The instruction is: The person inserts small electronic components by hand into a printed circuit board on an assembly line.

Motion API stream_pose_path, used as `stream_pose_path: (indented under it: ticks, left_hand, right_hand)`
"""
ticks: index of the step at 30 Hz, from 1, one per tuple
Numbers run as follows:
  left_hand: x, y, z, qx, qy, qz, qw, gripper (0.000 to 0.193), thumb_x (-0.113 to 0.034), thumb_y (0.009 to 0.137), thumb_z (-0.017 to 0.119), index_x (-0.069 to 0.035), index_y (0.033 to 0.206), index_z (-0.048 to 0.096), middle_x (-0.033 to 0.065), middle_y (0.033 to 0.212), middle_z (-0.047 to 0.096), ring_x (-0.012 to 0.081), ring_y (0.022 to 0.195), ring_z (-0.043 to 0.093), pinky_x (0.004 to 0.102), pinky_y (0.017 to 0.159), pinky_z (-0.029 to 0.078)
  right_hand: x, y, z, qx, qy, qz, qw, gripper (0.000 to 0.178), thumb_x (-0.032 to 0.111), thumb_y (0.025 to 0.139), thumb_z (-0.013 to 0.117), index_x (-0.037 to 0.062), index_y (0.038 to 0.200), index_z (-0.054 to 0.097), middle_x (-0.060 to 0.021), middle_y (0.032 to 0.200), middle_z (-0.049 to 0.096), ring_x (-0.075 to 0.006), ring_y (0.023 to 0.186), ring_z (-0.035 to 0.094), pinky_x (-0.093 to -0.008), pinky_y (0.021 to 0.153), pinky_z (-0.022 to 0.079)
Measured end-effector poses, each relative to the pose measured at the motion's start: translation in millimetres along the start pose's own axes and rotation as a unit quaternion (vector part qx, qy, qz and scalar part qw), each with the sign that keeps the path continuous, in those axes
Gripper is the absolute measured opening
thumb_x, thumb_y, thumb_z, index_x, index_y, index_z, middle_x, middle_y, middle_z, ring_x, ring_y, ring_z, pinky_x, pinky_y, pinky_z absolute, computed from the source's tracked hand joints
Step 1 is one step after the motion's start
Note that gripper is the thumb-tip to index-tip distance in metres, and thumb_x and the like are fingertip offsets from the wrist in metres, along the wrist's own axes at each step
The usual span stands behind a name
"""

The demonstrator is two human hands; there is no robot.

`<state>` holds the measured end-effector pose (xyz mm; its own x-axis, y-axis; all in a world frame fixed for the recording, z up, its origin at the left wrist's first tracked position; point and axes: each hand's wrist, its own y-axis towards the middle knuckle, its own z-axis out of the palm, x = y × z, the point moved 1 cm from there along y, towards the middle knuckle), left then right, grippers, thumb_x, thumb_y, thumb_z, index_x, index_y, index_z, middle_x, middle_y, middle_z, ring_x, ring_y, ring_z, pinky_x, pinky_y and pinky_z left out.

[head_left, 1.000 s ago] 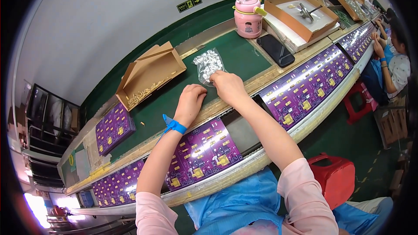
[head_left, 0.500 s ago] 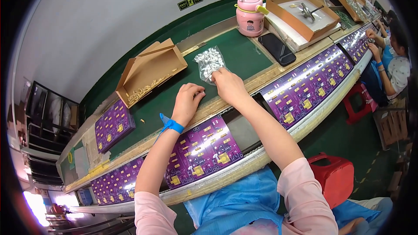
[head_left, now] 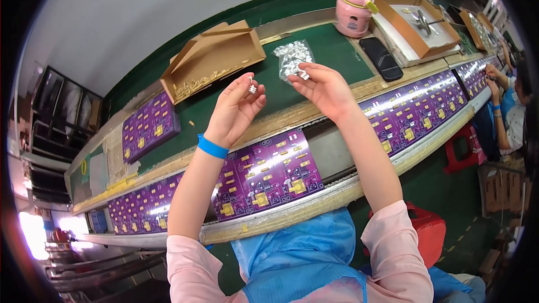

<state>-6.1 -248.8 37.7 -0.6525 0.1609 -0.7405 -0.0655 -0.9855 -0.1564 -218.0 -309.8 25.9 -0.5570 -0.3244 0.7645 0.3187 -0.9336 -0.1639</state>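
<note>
Small white parts (head_left: 252,88) sit at upper centre, held between the fingers of the left hand (head_left: 229,111) and the right hand (head_left: 330,91); beside the latter, a clear bag (head_left: 294,54) lies on the green counter (head_left: 331,56), above purple circuit boards (head_left: 268,163).

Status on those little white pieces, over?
Left hand holding at least one white connector. Right hand likewise, at plastic bag's edge. No obstruction visible between hands.

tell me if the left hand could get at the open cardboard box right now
Probably yes: the left hand is close to the near side of the open cardboard box, and nothing visible blocks the way, though its fingers already hold a small white part.
</note>
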Motion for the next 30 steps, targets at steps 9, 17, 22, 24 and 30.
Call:
stream_pose_path:
  ticks: [9, 17, 22, 24, 30]
  left_hand:
    - [25.8, -95.5, -6.0, 0.036, 0.167, -0.109, 0.979, 0.009, -0.005, 0.09, 0.068, -0.005, 0.097, 0.063, 0.0047, 0.094, 0.067, 0.0085, 0.075, 0.057, 0.023, 0.068, 0.048]
    - [62.2, -121.1, 8.4, 0.067, 0.519, 0.007, 0.852, 0.01, -0.003, 0.082, 0.075, 0.0, 0.091, 0.074, 0.0088, 0.091, 0.072, 0.0155, 0.084, 0.067, 0.0273, 0.072, 0.053]
    - [67.1, -122.7, 3.3, 0.084, 0.606, 0.112, 0.783, 0.012, -0.003, 0.082, 0.071, 0.001, 0.093, 0.073, 0.0139, 0.089, 0.07, 0.0258, 0.082, 0.069, 0.0328, 0.073, 0.054]
    - [60.5, -127.4, 3.9, 0.073, 0.64, 0.136, 0.752, 0.011, -0.004, 0.084, 0.069, 0.001, 0.093, 0.073, 0.0145, 0.089, 0.07, 0.0296, 0.083, 0.069, 0.0353, 0.074, 0.054]
    - [53.5, -143.2, -8.6, 0.071, 0.693, 0.098, 0.71, 0.011, -0.006, 0.084, 0.069, 0.001, 0.093, 0.072, 0.0144, 0.09, 0.069, 0.0325, 0.085, 0.067, 0.0385, 0.076, 0.054]
  right_hand:
    - [-23.6, -96.6, -30.8, 0.13, -0.06, 0.22, 0.965, 0.02, -0.001, 0.085, 0.068, -0.0022, 0.105, 0.071, -0.0072, 0.091, 0.07, -0.0127, 0.083, 0.066, -0.0246, 0.074, 0.054]
    - [-31.7, -131.3, -39.7, 0.114, -0.205, 0.242, 0.942, 0.026, -0.008, 0.084, 0.067, -0.0054, 0.109, 0.07, -0.0085, 0.104, 0.068, -0.0128, 0.091, 0.066, -0.0244, 0.083, 0.054]
    - [-38.4, -131.1, -50.5, 0.097, -0.116, 0.25, 0.956, 0.025, 0.001, 0.087, 0.07, -0.0039, 0.112, 0.069, -0.0104, 0.1, 0.071, -0.0127, 0.089, 0.067, -0.0242, 0.082, 0.054]
    - [-38.3, -132.2, -49.0, 0.084, -0.14, 0.246, 0.955, 0.022, -0.001, 0.088, 0.069, -0.0051, 0.109, 0.07, -0.0101, 0.101, 0.07, -0.0143, 0.089, 0.068, -0.0253, 0.081, 0.055]
    - [-38.4, -131.8, -42.8, 0.098, -0.196, 0.217, 0.951, 0.022, -0.002, 0.087, 0.069, -0.0038, 0.109, 0.07, -0.0108, 0.102, 0.07, -0.0133, 0.09, 0.067, -0.0255, 0.083, 0.055]
